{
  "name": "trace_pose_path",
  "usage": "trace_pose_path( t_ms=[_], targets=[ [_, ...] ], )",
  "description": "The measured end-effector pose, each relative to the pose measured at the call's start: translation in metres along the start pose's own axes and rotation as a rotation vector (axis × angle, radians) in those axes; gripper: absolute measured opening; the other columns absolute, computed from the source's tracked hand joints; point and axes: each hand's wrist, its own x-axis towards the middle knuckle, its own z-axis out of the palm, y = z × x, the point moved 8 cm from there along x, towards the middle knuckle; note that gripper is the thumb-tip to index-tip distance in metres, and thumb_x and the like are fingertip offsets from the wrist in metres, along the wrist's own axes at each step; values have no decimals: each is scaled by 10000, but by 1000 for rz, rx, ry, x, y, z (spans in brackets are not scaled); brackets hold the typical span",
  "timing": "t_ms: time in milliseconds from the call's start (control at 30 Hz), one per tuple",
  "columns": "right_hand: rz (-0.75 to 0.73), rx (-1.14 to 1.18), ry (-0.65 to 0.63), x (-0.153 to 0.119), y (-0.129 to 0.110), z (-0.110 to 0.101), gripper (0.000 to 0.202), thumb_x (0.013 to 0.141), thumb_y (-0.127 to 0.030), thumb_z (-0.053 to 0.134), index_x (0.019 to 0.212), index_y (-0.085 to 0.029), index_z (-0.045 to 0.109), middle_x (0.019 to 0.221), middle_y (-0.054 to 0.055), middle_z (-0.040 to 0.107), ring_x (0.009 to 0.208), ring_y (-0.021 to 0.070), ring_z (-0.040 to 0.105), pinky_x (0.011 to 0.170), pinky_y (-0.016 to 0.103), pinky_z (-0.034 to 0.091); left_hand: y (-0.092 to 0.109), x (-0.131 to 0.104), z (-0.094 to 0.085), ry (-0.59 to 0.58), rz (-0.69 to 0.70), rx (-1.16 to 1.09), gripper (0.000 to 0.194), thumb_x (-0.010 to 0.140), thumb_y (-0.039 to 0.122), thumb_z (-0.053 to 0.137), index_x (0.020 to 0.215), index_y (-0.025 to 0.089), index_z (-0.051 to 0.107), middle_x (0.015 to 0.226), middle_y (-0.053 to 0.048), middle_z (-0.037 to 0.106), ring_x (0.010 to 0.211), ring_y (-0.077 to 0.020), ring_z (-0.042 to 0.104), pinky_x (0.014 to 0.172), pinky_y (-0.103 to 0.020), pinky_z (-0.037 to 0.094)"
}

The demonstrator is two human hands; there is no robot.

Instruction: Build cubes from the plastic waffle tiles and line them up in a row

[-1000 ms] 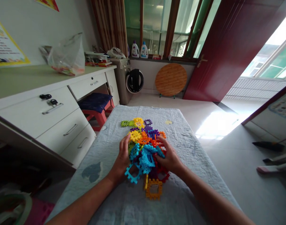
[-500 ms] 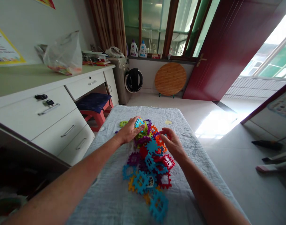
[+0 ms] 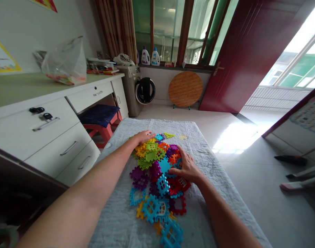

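A loose pile of plastic interlocking building pieces with toothed edges runs down the middle of the cloth-covered table. My left hand [image 3: 144,137] lies flat at the pile's far left, fingers stretched over yellow pieces [image 3: 141,150] and near a small blue piece [image 3: 159,137]. Spread over the right side is my right hand [image 3: 186,166], its thumb by a flat light-blue piece [image 3: 164,166] and its fingers beside orange pieces [image 3: 174,158]. Green pieces [image 3: 150,156] sit between the hands. Closer to me lie purple [image 3: 139,177], red [image 3: 183,203] and blue window-like pieces [image 3: 172,233].
A pale blue cloth [image 3: 206,206] covers the table. To the left stand a red stool [image 3: 102,119] and a white drawer desk [image 3: 51,134] bearing a plastic bag [image 3: 66,63]. A washing machine [image 3: 133,89] and a round wooden tabletop [image 3: 185,89] are farther back.
My left hand has moved slightly left and away from me, leaving green and yellow pieces spread out. My right hand has come lower and opened over the pile. The view has shifted a little.
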Motion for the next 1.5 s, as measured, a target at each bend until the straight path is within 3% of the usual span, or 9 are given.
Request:
trace_pose_path(
  t_ms=[233,433,633,900,1000,1100,1200,1300,1500],
  targets=[
    [-66,-15,-27,0,-18,2,1069,567,-302,730,1477,-249,170,1432,142,355,1290,358,362,1050,550,288,7,-49,13,-175,63,27,721,677,737,499,1138,192,600,1082,-73,674,981,-257,610,852,-306,448],
    [-140,132,71,0,-36,5,987,574,-138,614,1460,-266,197,1416,115,348,1300,303,365,1073,493,318,18,-98,9,-133,58,-16,698,729,683,495,1239,209,544,1169,-59,650,1089,-274,576,952,-357,408],
    [-82,253,195,10,-32,9,789,595,-102,562,1346,-272,389,1310,73,485,1220,254,462,1038,449,378,45,-130,17,-132,165,-222,615,752,575,573,1245,209,553,1174,-54,662,1084,-269,595,985,-375,407],
    [-59,632,73,41,-60,22,501,682,-111,514,1165,-242,516,1089,39,623,933,171,616,793,342,525,51,-162,1,28,238,-426,626,780,464,625,1321,189,469,1231,-85,617,1119,-261,584,981,-380,449],
    [-86,635,-11,48,-70,19,511,697,-128,518,1197,-233,490,1095,57,625,926,175,617,791,355,518,35,-184,-18,163,210,-321,582,815,460,587,1323,210,452,1310,-95,544,1222,-266,506,1060,-415,378],
    [-32,365,-30,55,-59,10,461,707,-165,559,1164,-221,541,1118,67,630,1024,213,586,915,406,449,5,-210,-28,235,144,-160,637,818,505,564,1371,242,390,1427,-91,417,1330,-293,377,1110,-469,298],
    [76,74,-122,60,-42,12,456,737,-260,596,1188,-204,563,1128,93,631,1032,261,570,909,423,424,-28,-235,-15,182,105,-59,862,741,578,623,1446,250,250,1492,-119,315,1354,-342,325,1088,-512,317],
    [88,17,-215,63,-41,22,534,770,-381,613,1265,-203,520,1068,91,647,993,261,572,863,396,430,-38,-253,6,170,136,36,1086,621,629,703,1480,260,148,1501,-140,288,1347,-393,312,1078,-556,308],
    [32,271,-369,61,-61,46,682,753,-494,654,1342,-224,441,1103,81,624,972,230,580,882,393,438,4,-247,25,220,223,-59,1123,602,579,750,1477,292,107,1492,-128,267,1356,-362,301,1090,-524,321]
  ],
)
